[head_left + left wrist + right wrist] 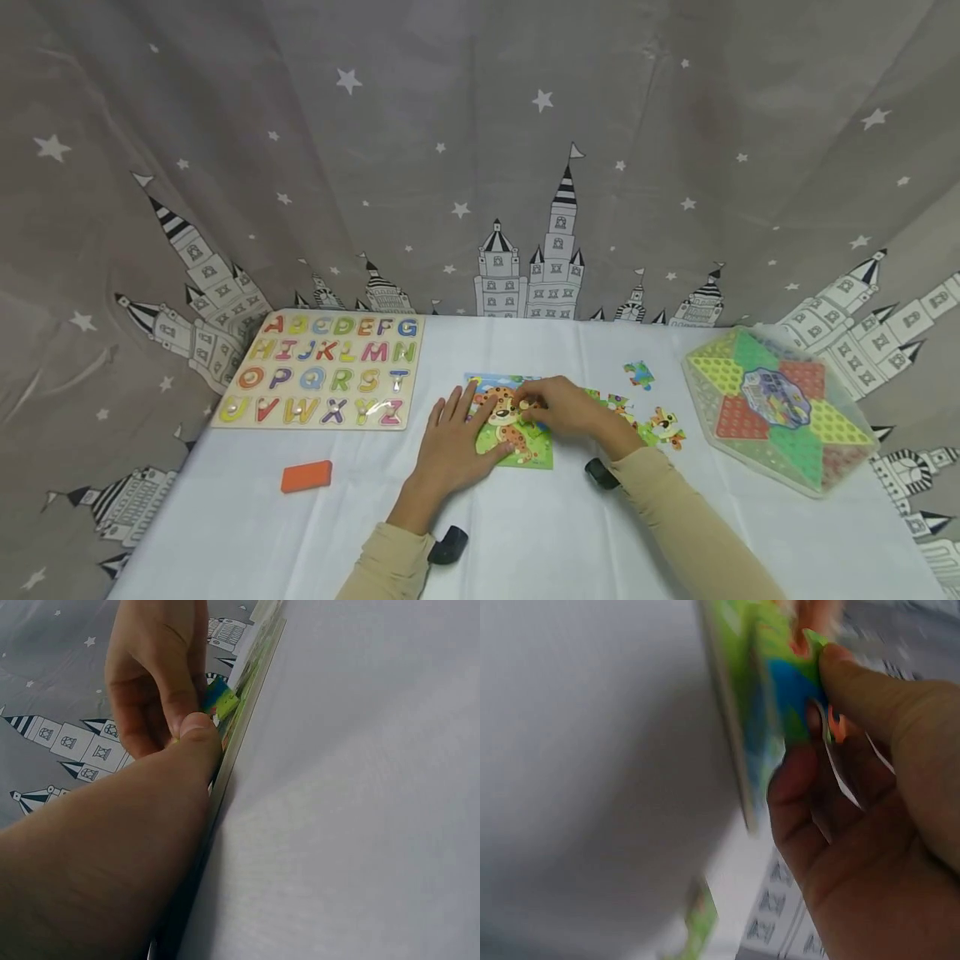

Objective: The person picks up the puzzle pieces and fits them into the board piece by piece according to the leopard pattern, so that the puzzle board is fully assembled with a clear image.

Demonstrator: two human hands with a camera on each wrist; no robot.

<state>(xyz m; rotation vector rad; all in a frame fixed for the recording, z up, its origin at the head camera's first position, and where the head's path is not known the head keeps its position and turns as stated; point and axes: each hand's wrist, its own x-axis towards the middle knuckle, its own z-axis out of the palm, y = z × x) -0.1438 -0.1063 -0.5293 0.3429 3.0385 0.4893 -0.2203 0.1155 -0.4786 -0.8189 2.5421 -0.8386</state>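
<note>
My left hand lay flat, steadying the colourful leopard jigsaw board on the white tabletop, while my right hand pinched a thin, light, stiff cardboard puzzle piece by its edges.

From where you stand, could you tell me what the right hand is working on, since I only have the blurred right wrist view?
Observer: In the head view the right hand pinches a puzzle piece over a leopard jigsaw board.
Operator: Thank you. Where is the left hand?
Observer: The left hand lies flat, fingers spread, on the board's left edge.
Operator: Are any loose pieces left?
Observer: Yes, several loose pieces lie on the white table right of the board, one more farther back.
Operator: Anything else nearby?
Observer: An alphabet board lies at the left, an orange block in front of it.
</note>
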